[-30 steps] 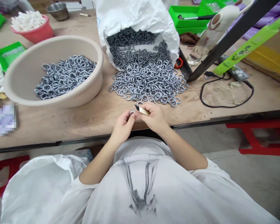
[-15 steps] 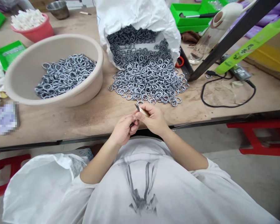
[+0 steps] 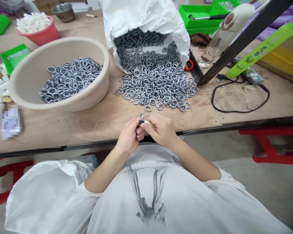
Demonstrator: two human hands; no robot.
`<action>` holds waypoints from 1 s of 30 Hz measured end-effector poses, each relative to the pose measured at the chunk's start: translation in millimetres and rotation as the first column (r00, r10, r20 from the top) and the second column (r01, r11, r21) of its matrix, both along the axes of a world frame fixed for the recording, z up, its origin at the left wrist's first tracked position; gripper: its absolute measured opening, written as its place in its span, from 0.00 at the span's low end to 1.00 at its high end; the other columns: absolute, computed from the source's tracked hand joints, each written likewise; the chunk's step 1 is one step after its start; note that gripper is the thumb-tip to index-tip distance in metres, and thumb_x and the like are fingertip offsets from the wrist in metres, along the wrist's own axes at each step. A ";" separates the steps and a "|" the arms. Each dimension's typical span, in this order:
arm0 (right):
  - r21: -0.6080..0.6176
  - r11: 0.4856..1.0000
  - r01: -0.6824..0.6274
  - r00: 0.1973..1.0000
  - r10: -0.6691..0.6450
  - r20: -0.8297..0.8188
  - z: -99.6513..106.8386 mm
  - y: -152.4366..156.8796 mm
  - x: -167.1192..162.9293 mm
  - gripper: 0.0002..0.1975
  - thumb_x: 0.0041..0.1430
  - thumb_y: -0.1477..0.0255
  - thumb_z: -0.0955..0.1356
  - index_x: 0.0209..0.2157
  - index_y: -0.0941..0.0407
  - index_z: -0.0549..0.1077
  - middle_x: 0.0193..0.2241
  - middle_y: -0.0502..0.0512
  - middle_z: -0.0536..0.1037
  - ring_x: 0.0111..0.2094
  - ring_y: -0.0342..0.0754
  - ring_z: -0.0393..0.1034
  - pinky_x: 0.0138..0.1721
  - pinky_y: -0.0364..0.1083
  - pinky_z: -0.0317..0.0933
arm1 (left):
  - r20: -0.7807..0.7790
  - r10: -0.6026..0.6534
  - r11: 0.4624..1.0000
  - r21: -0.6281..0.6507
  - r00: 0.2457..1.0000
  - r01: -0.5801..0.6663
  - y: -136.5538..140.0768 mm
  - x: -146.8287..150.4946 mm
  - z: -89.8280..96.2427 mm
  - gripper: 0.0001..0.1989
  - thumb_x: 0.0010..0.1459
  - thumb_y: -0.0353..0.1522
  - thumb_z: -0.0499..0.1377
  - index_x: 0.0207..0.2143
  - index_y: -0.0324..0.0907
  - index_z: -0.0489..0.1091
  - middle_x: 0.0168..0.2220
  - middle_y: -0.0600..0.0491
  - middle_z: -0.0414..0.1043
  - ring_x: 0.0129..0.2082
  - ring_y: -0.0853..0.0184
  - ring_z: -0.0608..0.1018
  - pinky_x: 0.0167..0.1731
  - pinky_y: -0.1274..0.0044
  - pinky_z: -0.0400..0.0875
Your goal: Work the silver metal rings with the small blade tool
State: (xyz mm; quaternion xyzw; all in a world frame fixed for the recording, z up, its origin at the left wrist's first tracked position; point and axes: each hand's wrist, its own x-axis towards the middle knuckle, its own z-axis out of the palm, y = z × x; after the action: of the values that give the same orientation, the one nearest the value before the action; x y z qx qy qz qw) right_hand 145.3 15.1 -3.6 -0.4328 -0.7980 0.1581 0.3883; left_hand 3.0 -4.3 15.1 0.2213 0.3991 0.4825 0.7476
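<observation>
At the table's front edge, my left hand (image 3: 130,136) pinches a grey ring (image 3: 142,116), whose top sticks up past the fingers. Something dark also shows between those fingers, too covered to make out. My right hand (image 3: 164,129) is closed round a small knife (image 3: 146,122) with a pale handle and a dark pointed blade. Its blade points left and meets the ring at my left fingertips. Just beyond my hands, a heap of grey rings (image 3: 158,86) spills from a white sack (image 3: 146,14) lying on its side.
A large beige basin (image 3: 63,105) of similar rings stands at left. Behind it are a pink bowl (image 3: 45,35) of white pieces and a metal bowl (image 3: 63,12). A black slanted post (image 3: 234,48), a bottle (image 3: 210,48) and a cable (image 3: 213,100) occupy the right. Red stools flank me.
The knife has swung from pointing up-left to lying nearly level, its blade now at the ring. My right hand has rolled over and lowered slightly. The ring's top now shows above my left fingers.
</observation>
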 end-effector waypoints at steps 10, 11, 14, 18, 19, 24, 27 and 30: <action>-0.220 0.967 0.131 0.989 -0.142 -0.038 -11.5 23.0 13.7 0.27 0.69 0.51 0.58 0.24 0.54 0.66 0.19 0.48 0.66 0.24 0.44 0.60 0.28 0.44 0.48 | -0.005 -0.096 0.995 0.008 0.995 0.096 -5.3 -1.6 -1.3 0.16 0.55 0.36 0.62 0.23 0.41 0.59 0.15 0.64 0.48 0.14 0.79 0.51 0.15 0.84 0.47; -0.250 0.952 0.178 0.981 -0.191 -0.027 -13.3 29.3 17.4 0.26 0.69 0.52 0.58 0.25 0.55 0.67 0.20 0.48 0.66 0.25 0.44 0.61 0.29 0.44 0.49 | 0.000 -0.106 0.994 0.013 0.994 0.106 -5.8 -2.4 -0.7 0.16 0.55 0.37 0.63 0.22 0.41 0.60 0.15 0.63 0.49 0.14 0.79 0.52 0.15 0.84 0.48; -0.255 0.929 0.268 0.961 -0.241 0.133 -14.0 42.6 21.2 0.19 0.68 0.56 0.62 0.35 0.55 0.74 0.30 0.53 0.76 0.31 0.48 0.68 0.32 0.45 0.51 | -0.003 -0.036 0.999 0.022 0.999 0.036 -2.6 -7.5 0.0 0.15 0.52 0.36 0.64 0.23 0.40 0.62 0.15 0.62 0.54 0.14 0.78 0.55 0.15 0.84 0.50; -0.206 0.928 0.312 0.869 -0.191 0.455 -7.4 46.4 8.9 0.14 0.64 0.60 0.68 0.45 0.54 0.76 0.46 0.60 0.77 0.39 0.53 0.71 0.33 0.47 0.52 | -0.072 0.092 0.994 0.064 0.993 -0.088 7.8 -19.8 -2.5 0.09 0.50 0.34 0.65 0.30 0.38 0.70 0.19 0.59 0.64 0.15 0.79 0.60 0.15 0.85 0.53; -0.203 0.926 0.320 0.850 -0.186 0.493 -5.6 46.7 5.6 0.13 0.64 0.62 0.68 0.45 0.54 0.76 0.47 0.60 0.77 0.39 0.53 0.71 0.32 0.47 0.51 | -0.093 0.108 0.992 0.071 0.990 -0.102 10.2 -23.2 -3.7 0.09 0.49 0.32 0.65 0.33 0.38 0.72 0.21 0.59 0.66 0.15 0.79 0.61 0.15 0.85 0.54; -0.320 0.925 0.205 0.961 -0.129 0.243 -1.4 49.1 3.2 0.10 0.65 0.65 0.67 0.32 0.56 0.74 0.35 0.55 0.75 0.34 0.48 0.67 0.32 0.46 0.50 | -0.122 0.150 0.988 0.049 0.981 -0.145 18.3 -35.9 -10.7 0.10 0.44 0.30 0.60 0.33 0.38 0.73 0.25 0.54 0.72 0.18 0.75 0.67 0.14 0.84 0.57; -0.509 0.855 -0.101 0.981 0.000 -0.195 0.0 45.1 5.1 0.16 0.64 0.60 0.66 0.27 0.56 0.69 0.25 0.48 0.68 0.28 0.44 0.61 0.31 0.44 0.52 | -0.132 0.120 0.992 0.059 0.984 -0.113 20.7 -34.2 -15.4 0.11 0.49 0.38 0.59 0.26 0.38 0.70 0.26 0.51 0.72 0.19 0.74 0.68 0.13 0.83 0.57; -0.584 0.694 -0.421 0.832 0.038 -0.554 3.1 33.8 -0.4 0.22 0.59 0.50 0.67 0.28 0.55 0.69 0.22 0.46 0.66 0.25 0.42 0.61 0.28 0.43 0.55 | -0.191 0.090 0.989 0.129 0.978 -0.066 19.5 -22.7 -21.6 0.17 0.53 0.44 0.63 0.28 0.38 0.69 0.26 0.53 0.71 0.17 0.76 0.66 0.12 0.83 0.55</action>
State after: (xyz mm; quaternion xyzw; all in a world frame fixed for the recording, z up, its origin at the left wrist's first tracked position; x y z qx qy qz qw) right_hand 144.9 48.9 -0.5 -0.3808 -0.6020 0.5967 0.3697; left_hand -19.7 15.2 -6.6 0.2970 0.4490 0.5108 0.6703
